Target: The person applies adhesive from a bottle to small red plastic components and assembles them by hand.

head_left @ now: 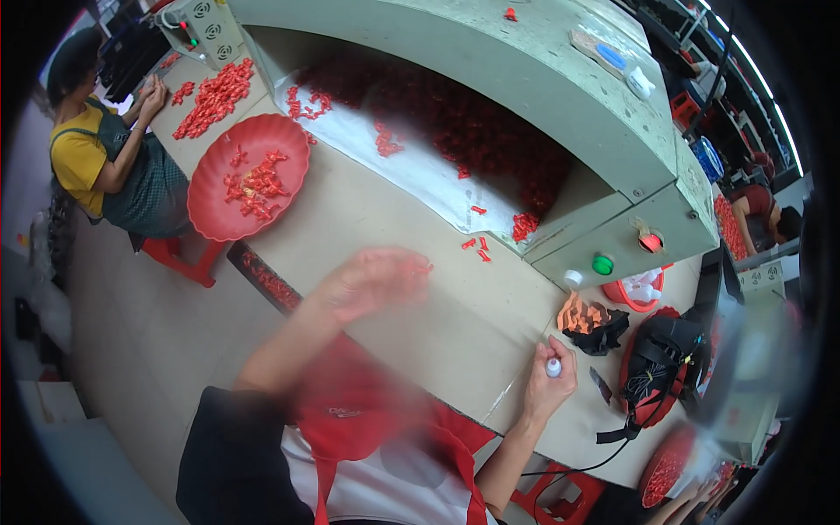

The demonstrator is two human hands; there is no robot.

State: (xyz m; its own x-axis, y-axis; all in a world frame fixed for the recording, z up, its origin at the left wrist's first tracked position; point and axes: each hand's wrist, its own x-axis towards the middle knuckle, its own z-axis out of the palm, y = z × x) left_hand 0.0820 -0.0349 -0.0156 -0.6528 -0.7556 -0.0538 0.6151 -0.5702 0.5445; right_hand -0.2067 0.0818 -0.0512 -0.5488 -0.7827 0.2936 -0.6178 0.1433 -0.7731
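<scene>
The right hand (549,378) rests on the worktop (411,297) close to its near edge, its grip closed around a small white cap-like piece (554,367) held between thumb and fingers. Just to the right of that grip lie a dark blade-like scrap (600,385) and a black strapped bag (661,367) on a red dish, crowding that side; just beyond it sits an orange-and-black cloth bundle (591,322). To its left the beige surface lies open as far as the left hand (376,280), which is raised and blurred, fingers loosely spread; whether its grip holds anything cannot be told. Beyond both hands a few loose red pieces (478,245) lie at the lip of the grey-green machine hood (490,79), whose front edge closes off the far side. Far left of the left grip, a red tray (210,206) of red pieces overhangs the worktop's left edge, near a seated person in yellow (87,157).
</scene>
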